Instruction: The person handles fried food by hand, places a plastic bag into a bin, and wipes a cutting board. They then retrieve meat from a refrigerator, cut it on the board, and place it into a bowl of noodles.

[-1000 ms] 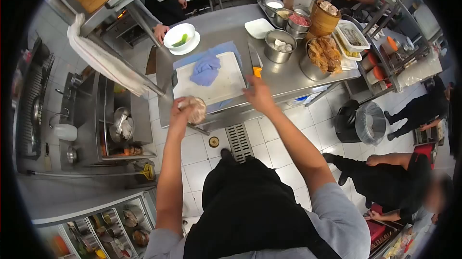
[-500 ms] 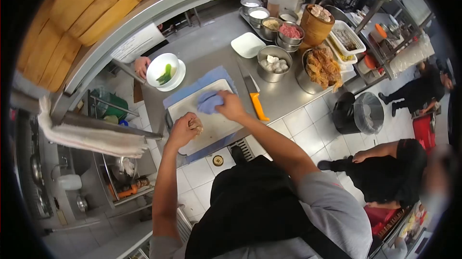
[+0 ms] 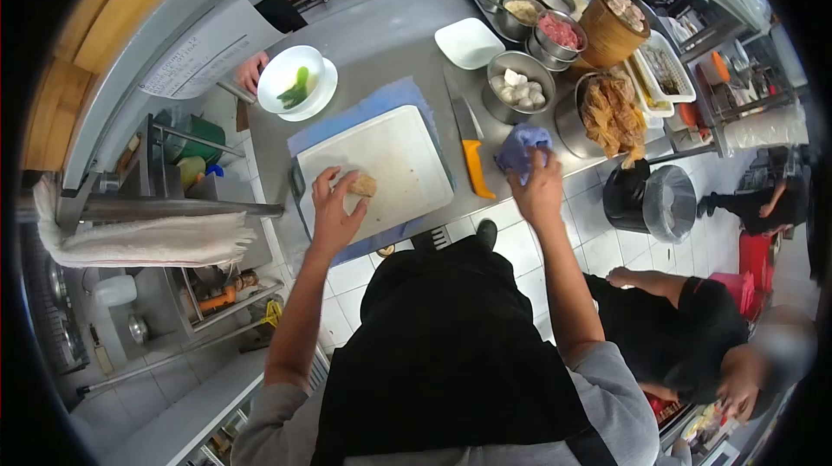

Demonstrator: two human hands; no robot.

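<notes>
A small brownish piece of food (image 3: 363, 185) lies on the white cutting board (image 3: 394, 150). My left hand (image 3: 334, 210) is open over the board's left part, fingers apart, with its thumb and index finger right at that piece. Off to the right, my right hand (image 3: 542, 184) grips a crumpled blue cloth (image 3: 520, 147) at the counter's front edge. Between the board and the cloth lies a knife with a yellow handle (image 3: 477, 169), its blade pointing away from me. Another blue cloth (image 3: 373, 106) is spread under the board.
A white bowl (image 3: 295, 59) with green vegetables stands at the counter's left, beside another person's hand (image 3: 251, 73). Toward the back right are a square white dish (image 3: 468, 42), metal pots (image 3: 498, 106) of ingredients and a bamboo steamer (image 3: 611, 29). A person (image 3: 676, 327) in black is at right.
My right hand has carried the blue cloth off the board, rightward past the knife. My left hand's fingers have spread from around the food piece. My view has shifted slightly.
</notes>
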